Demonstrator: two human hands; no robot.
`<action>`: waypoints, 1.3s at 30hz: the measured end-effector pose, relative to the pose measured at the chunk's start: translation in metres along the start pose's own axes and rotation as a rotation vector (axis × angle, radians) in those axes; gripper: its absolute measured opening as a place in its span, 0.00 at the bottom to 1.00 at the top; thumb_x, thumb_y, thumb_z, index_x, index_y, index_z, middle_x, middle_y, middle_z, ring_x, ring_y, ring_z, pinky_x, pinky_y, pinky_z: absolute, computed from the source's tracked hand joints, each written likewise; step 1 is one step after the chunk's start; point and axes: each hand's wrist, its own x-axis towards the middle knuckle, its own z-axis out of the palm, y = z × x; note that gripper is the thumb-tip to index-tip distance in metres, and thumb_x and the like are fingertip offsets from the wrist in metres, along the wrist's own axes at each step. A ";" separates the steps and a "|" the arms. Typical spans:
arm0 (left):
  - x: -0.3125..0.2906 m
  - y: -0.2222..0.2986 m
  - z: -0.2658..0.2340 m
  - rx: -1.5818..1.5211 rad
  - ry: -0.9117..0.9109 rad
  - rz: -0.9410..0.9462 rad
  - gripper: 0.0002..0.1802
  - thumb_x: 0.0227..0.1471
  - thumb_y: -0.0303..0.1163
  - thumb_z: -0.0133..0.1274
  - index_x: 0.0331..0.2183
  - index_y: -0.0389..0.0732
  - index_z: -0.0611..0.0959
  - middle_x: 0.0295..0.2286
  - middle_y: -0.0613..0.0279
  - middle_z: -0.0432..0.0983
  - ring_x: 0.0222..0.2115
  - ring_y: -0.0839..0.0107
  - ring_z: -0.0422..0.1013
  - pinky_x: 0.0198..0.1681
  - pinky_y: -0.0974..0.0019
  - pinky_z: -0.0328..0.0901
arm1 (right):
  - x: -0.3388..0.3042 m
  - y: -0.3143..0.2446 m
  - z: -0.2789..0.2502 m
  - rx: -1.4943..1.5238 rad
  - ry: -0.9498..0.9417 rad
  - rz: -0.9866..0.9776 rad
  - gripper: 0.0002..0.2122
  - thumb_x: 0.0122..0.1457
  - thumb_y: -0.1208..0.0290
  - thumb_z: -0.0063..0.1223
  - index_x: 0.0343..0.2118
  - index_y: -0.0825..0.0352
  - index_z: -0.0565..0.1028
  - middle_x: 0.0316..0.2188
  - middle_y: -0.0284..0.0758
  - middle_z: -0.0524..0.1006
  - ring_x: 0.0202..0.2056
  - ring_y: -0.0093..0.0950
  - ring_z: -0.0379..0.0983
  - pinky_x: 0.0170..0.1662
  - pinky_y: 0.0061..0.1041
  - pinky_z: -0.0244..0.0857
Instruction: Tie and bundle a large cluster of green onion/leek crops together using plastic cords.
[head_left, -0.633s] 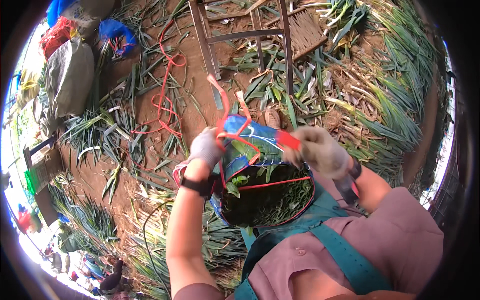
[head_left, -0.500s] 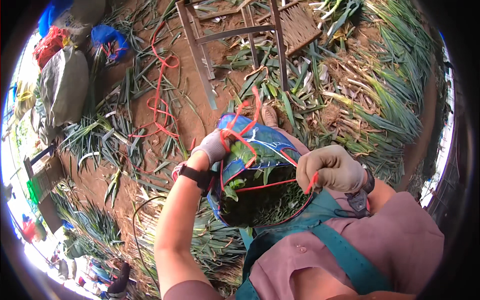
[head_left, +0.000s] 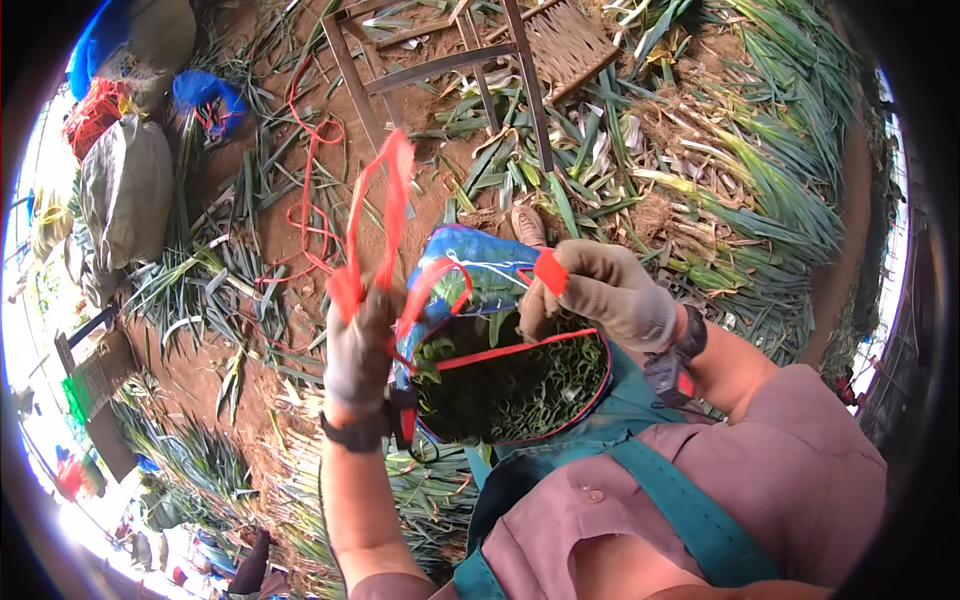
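A blue mesh sack (head_left: 462,243) filled with slim green produce, perhaps chili peppers (head_left: 555,375), stands against my body with its mouth facing me. Stretched across that mouth is a strand of red plastic twine (head_left: 515,350). My gloved left hand (head_left: 362,345) is closed on the twine beside the sack's left edge, and a long loop sticks up beyond the fingers. Over the right part of the sack, my gloved right hand (head_left: 612,297) pinches a flat red end of twine. White string (head_left: 485,266) laces the sack's far side.
Leeks (head_left: 765,180) lie heaped on the right, with more at lower left. A wooden chair frame (head_left: 450,70) stands ahead. Loose red twine (head_left: 312,200) trails over the soil. A pale sack (head_left: 128,190) and a blue net bag (head_left: 208,100) sit at upper left.
My left hand has moved off the sack's top edge, down and to the left, raising a twine loop. My right hand has shifted left and up, bringing its twine end over the sack.
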 end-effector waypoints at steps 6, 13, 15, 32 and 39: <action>-0.051 -0.042 0.045 -0.262 0.024 0.164 0.15 0.58 0.40 0.50 0.27 0.38 0.75 0.22 0.67 0.69 0.23 0.78 0.63 0.27 0.74 0.58 | -0.078 -0.045 0.008 -0.262 -0.131 0.270 0.08 0.63 0.67 0.49 0.31 0.67 0.70 0.20 0.29 0.68 0.22 0.18 0.64 0.26 0.19 0.59; -0.031 -0.042 0.077 0.509 -0.462 0.416 0.27 0.44 0.26 0.62 0.49 0.38 0.76 0.32 0.61 0.79 0.30 0.78 0.72 0.37 0.71 0.67 | -0.042 -0.076 0.061 -0.620 -0.464 0.158 0.08 0.63 0.71 0.46 0.29 0.68 0.70 0.21 0.31 0.71 0.22 0.21 0.67 0.28 0.23 0.62; -0.008 -0.138 0.052 -0.117 -0.260 0.323 0.13 0.57 0.31 0.50 0.43 0.37 0.77 0.33 0.60 0.74 0.30 0.69 0.72 0.37 0.67 0.69 | 0.006 -0.033 0.095 -1.042 -0.615 -0.085 0.05 0.59 0.72 0.48 0.29 0.68 0.70 0.22 0.38 0.72 0.27 0.34 0.71 0.32 0.30 0.64; 0.010 -0.070 0.052 -0.257 -0.167 0.083 0.23 0.56 0.52 0.49 0.22 0.43 0.72 0.15 0.69 0.65 0.15 0.77 0.59 0.20 0.72 0.54 | -0.125 0.189 -0.111 -0.947 0.575 0.275 0.14 0.54 0.65 0.52 0.42 0.65 0.77 0.39 0.45 0.77 0.43 0.44 0.73 0.46 0.32 0.66; 0.006 -0.053 0.054 -0.189 -0.036 0.035 0.25 0.54 0.53 0.52 0.17 0.46 0.70 0.12 0.72 0.59 0.13 0.76 0.54 0.18 0.69 0.50 | -0.142 0.199 -0.105 -0.489 0.483 0.596 0.16 0.56 0.64 0.54 0.43 0.69 0.77 0.37 0.44 0.79 0.38 0.31 0.76 0.43 0.28 0.66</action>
